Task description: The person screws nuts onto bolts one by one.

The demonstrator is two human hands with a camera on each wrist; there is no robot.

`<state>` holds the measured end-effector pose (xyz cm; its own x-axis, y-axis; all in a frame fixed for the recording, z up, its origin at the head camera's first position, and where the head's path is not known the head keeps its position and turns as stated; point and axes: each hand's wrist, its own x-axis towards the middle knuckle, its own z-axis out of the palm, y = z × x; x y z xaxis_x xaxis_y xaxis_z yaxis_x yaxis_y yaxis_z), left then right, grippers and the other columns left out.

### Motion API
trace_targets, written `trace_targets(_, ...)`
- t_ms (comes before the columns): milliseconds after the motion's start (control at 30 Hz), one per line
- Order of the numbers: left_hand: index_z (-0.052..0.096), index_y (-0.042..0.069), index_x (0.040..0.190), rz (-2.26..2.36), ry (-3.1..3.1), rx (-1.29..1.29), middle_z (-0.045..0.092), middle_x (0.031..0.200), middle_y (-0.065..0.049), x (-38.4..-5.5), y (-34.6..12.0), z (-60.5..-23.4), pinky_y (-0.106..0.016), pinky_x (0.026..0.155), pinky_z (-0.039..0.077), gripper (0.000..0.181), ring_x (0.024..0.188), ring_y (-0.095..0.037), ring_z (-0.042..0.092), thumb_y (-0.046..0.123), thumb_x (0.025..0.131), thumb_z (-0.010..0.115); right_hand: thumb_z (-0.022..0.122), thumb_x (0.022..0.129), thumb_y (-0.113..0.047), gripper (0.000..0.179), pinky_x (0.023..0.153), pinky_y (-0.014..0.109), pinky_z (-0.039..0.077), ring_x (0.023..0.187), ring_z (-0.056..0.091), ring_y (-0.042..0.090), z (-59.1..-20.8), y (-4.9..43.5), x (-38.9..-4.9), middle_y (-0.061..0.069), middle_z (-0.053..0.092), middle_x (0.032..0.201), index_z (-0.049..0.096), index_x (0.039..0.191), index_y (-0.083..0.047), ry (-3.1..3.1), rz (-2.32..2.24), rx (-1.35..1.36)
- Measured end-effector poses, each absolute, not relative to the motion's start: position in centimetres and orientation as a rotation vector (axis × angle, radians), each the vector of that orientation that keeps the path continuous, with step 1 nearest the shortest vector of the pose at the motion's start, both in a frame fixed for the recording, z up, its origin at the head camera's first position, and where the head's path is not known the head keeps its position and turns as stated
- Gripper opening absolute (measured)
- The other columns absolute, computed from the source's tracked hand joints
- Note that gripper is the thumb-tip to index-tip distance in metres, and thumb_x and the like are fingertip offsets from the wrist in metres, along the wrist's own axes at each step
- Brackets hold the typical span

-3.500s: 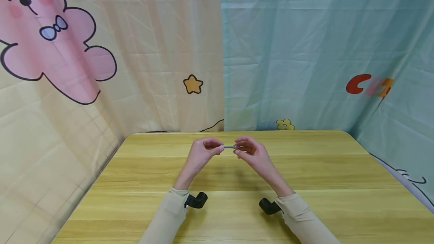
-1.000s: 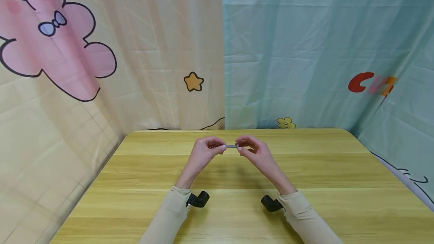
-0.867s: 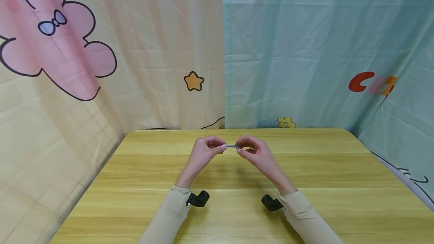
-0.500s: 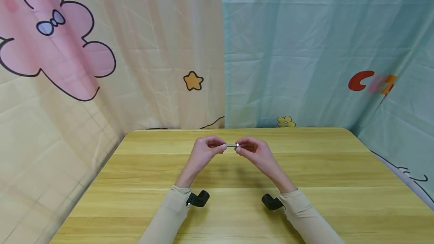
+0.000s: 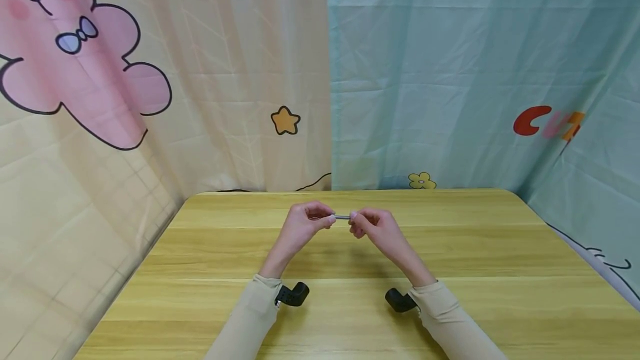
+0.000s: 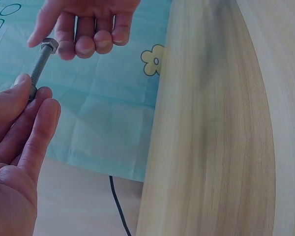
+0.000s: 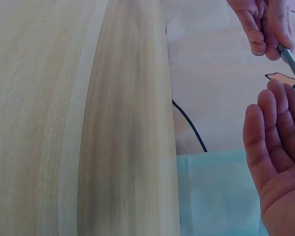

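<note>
Pinching one end of the bolt (image 6: 39,68), the left hand (image 5: 302,224) held it crosswise above the table (image 5: 340,315), nearer the far edge, about midway between the side edges. The right hand (image 5: 377,225) had thumb and fingers at the hex end; whether they gripped it, I could not tell.

Bolt (image 6: 40,68) in left hand (image 6: 19,169), apparently with nut (image 6: 49,44)

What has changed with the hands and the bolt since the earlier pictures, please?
The right hand has shifted: its visible fingertips, earlier above the thumb, have moved down below it; whether it grips the bolt is unclear. The left hand still pinches one end, and the bolt stays raised above the table.
</note>
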<state>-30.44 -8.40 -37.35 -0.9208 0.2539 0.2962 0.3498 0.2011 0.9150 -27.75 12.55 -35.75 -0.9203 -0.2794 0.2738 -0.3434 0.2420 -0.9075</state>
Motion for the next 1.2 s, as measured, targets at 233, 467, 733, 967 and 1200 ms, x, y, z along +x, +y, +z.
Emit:
trace_targets(233,0.073,0.001,0.097,-1.855,-2.349,-0.575,0.072,0.091,-0.011,-30.6,-8.4,-37.2,-0.046,0.08,0.055,0.013,0.082,-0.027,0.069,0.011,0.088,0.075,0.059,0.099,-0.01,0.022,0.087,0.05,0.052,0.102,0.061,0.031,-35.7,12.6,-27.7,0.019,0.065,0.112,0.063,0.119,0.0,-2.375,1.817,0.667)
trace_targets(467,0.071,-0.005,0.1,-1.857,-2.365,-0.558,0.071,0.094,-0.017,-28.9,-8.3,-35.1,-0.039,0.079,0.055,0.013,0.088,-0.037,0.068,0.004,0.091,0.07,0.064,0.093,0.001,0.022,0.085,0.031,0.053,0.105,0.06,0.032,-35.8,12.9,-27.8,0.02,0.063,0.113,0.063,0.116,0.002,-2.316,1.787,0.75)
trace_targets(733,0.07,-0.006,0.096,-1.856,-2.348,-0.57,0.071,0.091,-0.019,-27.9,-8.1,-34.3,-0.041,0.078,0.055,0.01,0.083,-0.033,0.068,0.002,0.09,0.071,0.066,0.094,-0.002,0.019,0.083,0.03,0.054,0.098,0.063,0.033,-35.9,12.9,-27.8,0.017,0.066,0.105,0.064,0.111,0.004,-2.331,1.788,0.751)
trace_targets(967,0.071,-0.006,0.097,-1.852,-2.357,-0.567,0.071,0.092,-0.018,-27.8,-8.1,-34.3,-0.032,0.074,0.054,0.011,0.083,-0.033,0.068,0.002,0.089,0.071,0.06,0.099,-0.007,0.016,0.079,0.041,0.056,0.089,0.063,0.045,-35.9,12.8,-27.9,0.021,0.068,0.093,0.065,0.105,0.006,-2.353,1.823,0.734)
trace_targets(1200,0.071,-0.005,0.098,-1.844,-2.374,-0.588,0.071,0.093,-0.018,-27.6,-8.0,-34.3,-0.034,0.075,0.054,0.012,0.087,-0.039,0.067,0.003,0.09,0.071,0.054,0.103,-0.014,0.023,0.073,0.038,0.056,0.079,0.065,0.035,-37.1,12.7,-28.9,0.019,0.068,0.084,0.068,0.093,0.002,-2.405,1.812,0.637)
